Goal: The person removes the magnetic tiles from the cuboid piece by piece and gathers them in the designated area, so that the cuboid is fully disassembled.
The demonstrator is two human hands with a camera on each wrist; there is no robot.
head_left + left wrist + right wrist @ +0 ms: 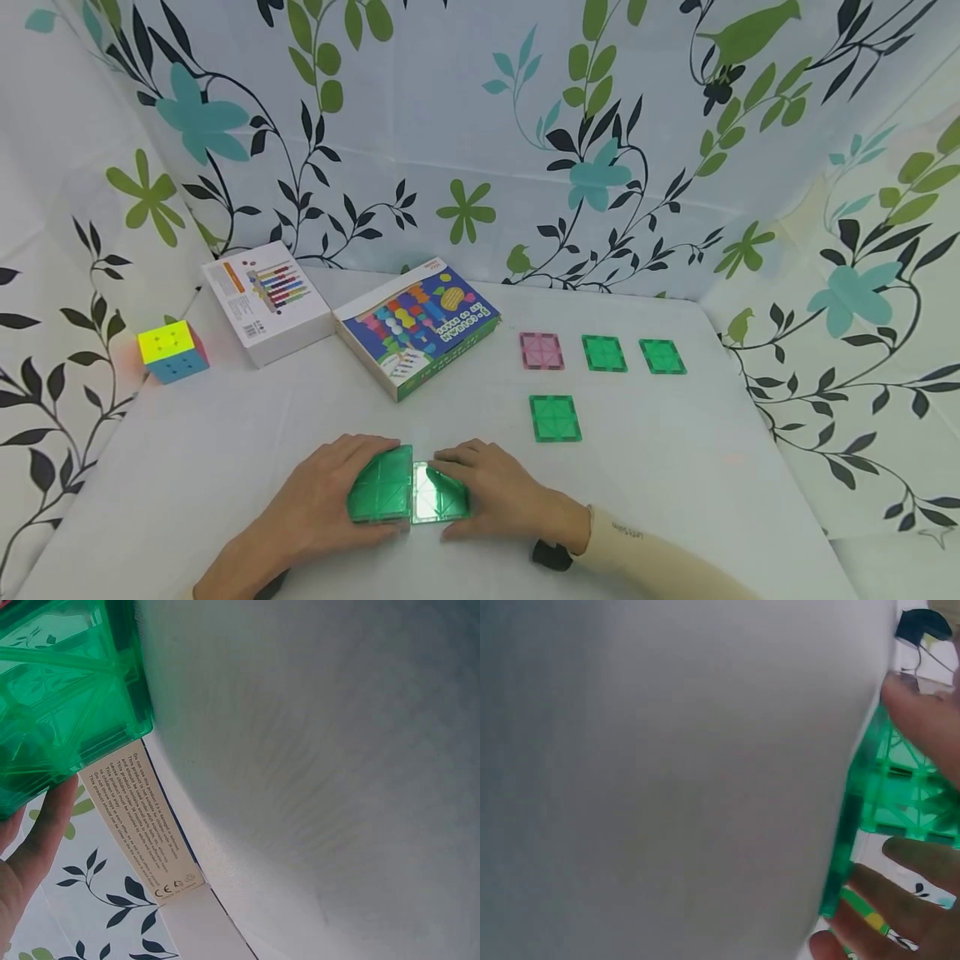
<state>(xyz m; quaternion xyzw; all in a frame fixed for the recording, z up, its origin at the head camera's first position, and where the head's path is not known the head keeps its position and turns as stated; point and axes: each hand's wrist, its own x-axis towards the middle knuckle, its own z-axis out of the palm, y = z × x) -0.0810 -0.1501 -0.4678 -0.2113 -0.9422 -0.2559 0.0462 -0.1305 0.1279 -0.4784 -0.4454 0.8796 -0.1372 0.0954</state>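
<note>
At the near middle of the table, my left hand (pixel 330 496) grips a thick green see-through block of magnetic tiles (pixel 382 487), fingers at its far side and thumb at its near side. The left wrist view shows a corner of this green block (pixel 67 697) with a finger against it. Just to the right, my right hand (pixel 502 492) holds a green square magnetic tile (pixel 438 496) between thumb and fingers, its edge against or very near the block. Glare covers part of this tile. How many tiles make up the block cannot be told.
Beyond the right hand lie a single green tile (pixel 555 418), a pink tile (pixel 542 351) and two more green tiles (pixel 604 353). A blue toy box (pixel 423 325), a white box (pixel 270 300) and a puzzle cube (pixel 173 351) stand at the back left.
</note>
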